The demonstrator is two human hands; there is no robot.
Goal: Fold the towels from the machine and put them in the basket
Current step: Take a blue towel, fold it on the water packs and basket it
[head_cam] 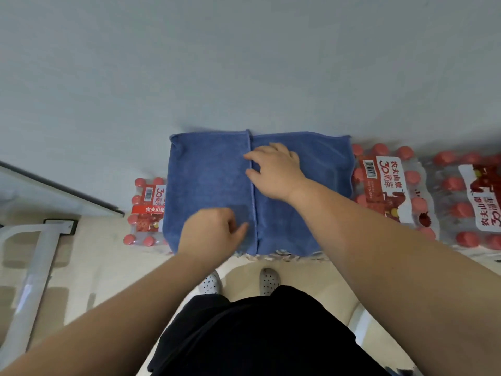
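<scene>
Plainly the towel (211, 180) was soft, light and limp. It lay spread over bottle packs (379, 180) against the wall (244, 63), a hem (252, 191) running far to near down its middle. The right hand (273, 172) rested on it, fingers relaxed, tips at the hem, gripping nothing. The left hand (214, 232) sat nearer, just left of the hem, fingers curled; whether it pinched cloth was unclear. Hem and corners looked the best holds, as it would likely sag elsewhere.
</scene>
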